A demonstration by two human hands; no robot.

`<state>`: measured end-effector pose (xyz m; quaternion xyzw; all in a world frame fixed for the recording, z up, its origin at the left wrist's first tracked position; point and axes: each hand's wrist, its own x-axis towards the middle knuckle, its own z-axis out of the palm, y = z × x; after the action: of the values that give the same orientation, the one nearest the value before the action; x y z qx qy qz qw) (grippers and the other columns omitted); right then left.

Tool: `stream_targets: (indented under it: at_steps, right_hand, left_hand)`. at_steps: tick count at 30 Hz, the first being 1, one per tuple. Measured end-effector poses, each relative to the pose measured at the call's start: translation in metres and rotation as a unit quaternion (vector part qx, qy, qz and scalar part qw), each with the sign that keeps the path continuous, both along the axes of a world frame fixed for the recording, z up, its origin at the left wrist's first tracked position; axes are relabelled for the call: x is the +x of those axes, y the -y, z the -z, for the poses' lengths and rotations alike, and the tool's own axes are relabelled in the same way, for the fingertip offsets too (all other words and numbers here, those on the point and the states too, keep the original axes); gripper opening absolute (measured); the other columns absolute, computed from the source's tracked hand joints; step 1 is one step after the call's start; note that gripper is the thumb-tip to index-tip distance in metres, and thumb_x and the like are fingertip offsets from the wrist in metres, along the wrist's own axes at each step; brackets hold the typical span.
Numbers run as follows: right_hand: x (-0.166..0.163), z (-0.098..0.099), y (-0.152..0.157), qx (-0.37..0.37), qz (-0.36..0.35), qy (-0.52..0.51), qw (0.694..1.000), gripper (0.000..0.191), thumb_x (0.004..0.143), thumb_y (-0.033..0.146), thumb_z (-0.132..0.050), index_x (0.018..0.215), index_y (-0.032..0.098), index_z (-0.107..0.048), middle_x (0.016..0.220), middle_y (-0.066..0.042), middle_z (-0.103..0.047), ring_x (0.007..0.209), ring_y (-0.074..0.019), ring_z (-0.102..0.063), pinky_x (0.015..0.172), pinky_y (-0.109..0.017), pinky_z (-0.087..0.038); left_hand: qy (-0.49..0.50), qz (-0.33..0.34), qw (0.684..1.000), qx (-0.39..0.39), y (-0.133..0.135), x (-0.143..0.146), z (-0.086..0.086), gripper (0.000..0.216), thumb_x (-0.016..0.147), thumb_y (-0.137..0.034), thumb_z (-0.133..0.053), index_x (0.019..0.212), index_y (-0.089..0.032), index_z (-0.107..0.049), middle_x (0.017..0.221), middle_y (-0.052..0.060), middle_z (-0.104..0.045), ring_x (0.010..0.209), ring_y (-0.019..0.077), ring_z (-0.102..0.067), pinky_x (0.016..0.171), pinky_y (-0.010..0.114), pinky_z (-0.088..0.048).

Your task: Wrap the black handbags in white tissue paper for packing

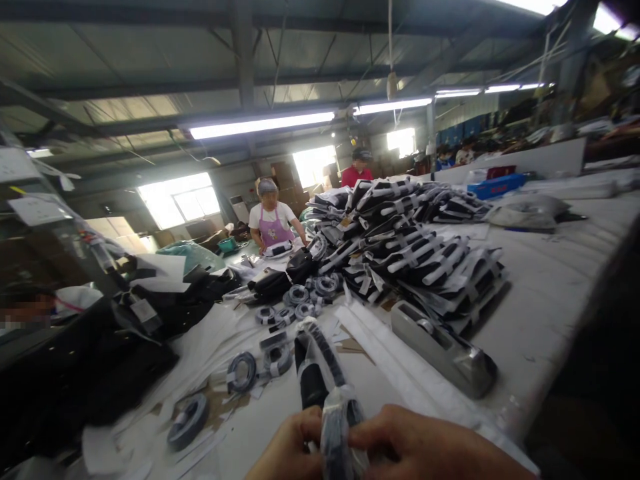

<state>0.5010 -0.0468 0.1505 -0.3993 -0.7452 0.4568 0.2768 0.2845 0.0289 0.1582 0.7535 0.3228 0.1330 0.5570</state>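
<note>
At the bottom edge my left hand [287,450] and my right hand [425,447] both pinch a long black item wrapped in clear plastic [325,373]. Its far end rests on the white table [545,293], pointing away from me. Only the backs of the hands and the curled fingers show. Rolled black-and-grey belts [295,303] lie scattered just beyond the item. A grey tape dispenser [443,350] sits to the right of my hands.
A big pile of bagged black items [415,247] covers the table's middle. Dark garments [100,353] heap at the left. A person in a pink apron [273,223] works at the far end, another in red [357,170] behind. A blue tray [497,185] sits far right.
</note>
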Motion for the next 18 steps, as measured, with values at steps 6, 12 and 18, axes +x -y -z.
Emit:
stream_targets:
  at_steps: [6, 12, 18]
  right_hand:
    - [0.000, -0.004, 0.005, 0.013, 0.018, 0.010, 1.000, 0.025, 0.077, 0.019, -0.061, 0.100, 0.019, -0.072, 0.065, 0.008, -0.047, 0.056, -0.0068, -0.040, 0.047, -0.014, -0.029]
    - [0.006, -0.015, 0.007, 0.092, 0.037, 0.095, 0.991, 0.031, 0.077, 0.020, -0.066, 0.107, 0.026, -0.072, 0.060, 0.008, -0.050, 0.050, -0.0073, -0.043, 0.047, -0.015, -0.028]
    - [0.010, -0.019, 0.003, 0.119, 0.014, 0.088, 0.989, 0.028, 0.078, 0.017, -0.070, 0.104, 0.025, -0.074, 0.061, 0.007, -0.057, 0.053, -0.0090, -0.048, 0.051, -0.015, -0.033]
  left_hand:
    - [0.002, 0.018, 1.000, 0.006, -0.001, -0.005, -0.004, 0.034, 0.071, -0.052, -0.076, 0.075, -0.019, -0.079, 0.079, 0.003, -0.067, 0.079, 0.0180, -0.058, 0.076, 0.026, -0.046]
    - [0.031, 0.018, 0.999, 0.009, 0.006, 0.013, -0.011, 0.030, 0.076, -0.046, -0.072, 0.074, -0.017, -0.078, 0.077, 0.002, -0.065, 0.079, 0.0188, -0.058, 0.074, 0.026, -0.045]
    - [0.017, -0.011, 0.999, -0.031, 0.008, 0.023, -0.007, 0.012, 0.066, -0.020, -0.073, 0.058, -0.015, -0.065, 0.058, -0.005, -0.045, 0.057, 0.0088, -0.041, 0.055, 0.021, -0.036]
